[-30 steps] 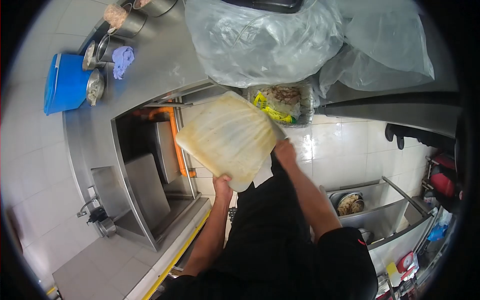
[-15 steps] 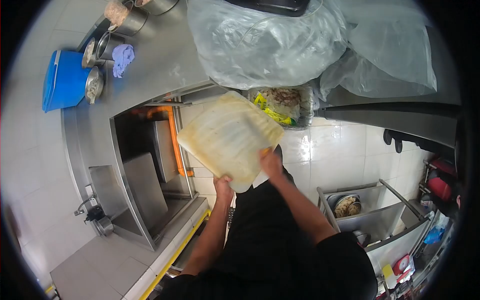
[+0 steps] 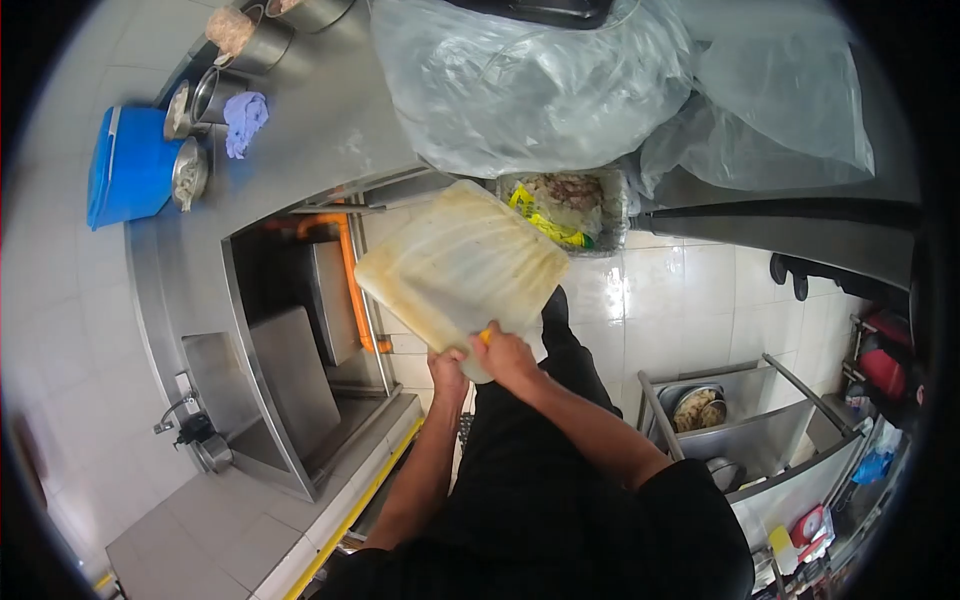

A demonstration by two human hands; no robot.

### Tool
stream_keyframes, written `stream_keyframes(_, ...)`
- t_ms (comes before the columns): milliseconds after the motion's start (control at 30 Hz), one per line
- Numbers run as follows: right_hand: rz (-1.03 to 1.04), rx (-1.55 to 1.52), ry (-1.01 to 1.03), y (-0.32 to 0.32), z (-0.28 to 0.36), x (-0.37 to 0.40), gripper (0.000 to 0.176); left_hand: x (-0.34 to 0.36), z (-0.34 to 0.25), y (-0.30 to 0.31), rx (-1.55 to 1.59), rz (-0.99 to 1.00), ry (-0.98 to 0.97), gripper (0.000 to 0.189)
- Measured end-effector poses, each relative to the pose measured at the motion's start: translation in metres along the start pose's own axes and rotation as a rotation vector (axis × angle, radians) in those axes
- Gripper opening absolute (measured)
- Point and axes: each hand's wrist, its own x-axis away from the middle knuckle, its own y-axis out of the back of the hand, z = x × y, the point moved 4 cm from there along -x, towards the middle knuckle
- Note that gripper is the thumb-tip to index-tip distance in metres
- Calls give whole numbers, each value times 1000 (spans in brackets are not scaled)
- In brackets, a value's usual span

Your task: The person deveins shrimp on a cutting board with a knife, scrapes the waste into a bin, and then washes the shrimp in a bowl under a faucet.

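A large white plastic cutting board (image 3: 455,255), stained yellow-brown around its edges, is held tilted in front of my body. My left hand (image 3: 447,370) grips its near corner, thumb over the top face. Close beside that thumb, my right hand (image 3: 508,358) is closed around a tool with an orange handle (image 3: 487,335). A faint grey, blade-like streak runs from the handle across the board's face, blurred by motion. The rest of the handle is hidden in my fist.
Beyond the board is a plastic-lined crate (image 3: 612,215) with a yellow packet. A large clear plastic bag (image 3: 530,90) lies above it. To the left are a steel counter (image 3: 310,110), a blue box (image 3: 140,165) and a sink basin (image 3: 215,370). A steel rack (image 3: 740,425) with pots stands right.
My right hand has moved left and toward me with the orange-handled tool, across the board's face to near my left hand. The board and left hand have stayed almost in place.
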Motion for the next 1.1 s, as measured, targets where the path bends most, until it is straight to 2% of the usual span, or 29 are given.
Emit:
stream_keyframes(67, -97, -22, -202, -21, -91, -61, 47, 5, 0, -4, 24, -27, 3, 72)
stream_keyframes(133, -309, 19, -215, 0, -161, -92, 44, 8, -2, 1, 42, -60, -4, 72)
stream_keyframes(200, -372, 52, -321, 25, -141, -73, 44, 4, -1, 4, 23, -64, -19, 73)
stream_keyframes(267, -184, 100, -260, 13, -86, -33, 46, 7, -1, -5, 68, -66, -14, 70)
stream_keyframes(333, -2, -36, -11, 23, -15, 23, 48, 3, -2, 1, 91, -73, -18, 66)
stream_keyframes(400, -56, 14, -43, -8, -43, 10, 49, -2, 8, 8, 9, -27, 6, 74)
stream_keyframes(467, -326, -52, -253, -26, -154, -64, 50, 1, 4, -2, 60, -41, -22, 71)
stream_keyframes(533, -283, -71, -406, 8, -196, -89, 47, 4, -2, -3, 97, -53, -47, 68)
stream_keyframes(600, -482, 257, -207, 1, -172, -64, 44, 6, -2, -4, 74, -96, -18, 68)
stream_keyframes(667, -372, 749, 251, -39, -121, -15, 50, 9, -3, -12, 107, -89, -27, 69)
stream_keyframes(733, -42, -101, 5, 22, -23, 36, 42, 7, -7, -10, 119, -84, -41, 70)
stream_keyframes(767, -10, -58, -28, 13, -25, 28, 43, 5, -5, -9, 102, -61, -50, 70)
stream_keyframes(800, 24, -16, -64, -2, -36, 15, 43, 7, -3, -7, 83, -39, -53, 71)
stream_keyframes(867, -111, -40, -229, -23, -141, -78, 45, 2, 2, -5, 79, -47, -49, 71)
stream_keyframes(933, -491, -64, -370, -73, -270, -147, 44, 8, -3, -1, 64, -61, -45, 72)
stream_keyframes(1000, -268, -18, -383, 30, -166, -73, 44, 12, -9, -9, 61, -92, -49, 69)
stream_keyframes(1067, -351, 128, -69, -10, -138, -23, 46, 13, -7, -14, 81, -102, -43, 68)
stream_keyframes(1100, -204, 37, -18, -5, -97, 14, 47, 12, -11, -11, 81, -106, -47, 67)
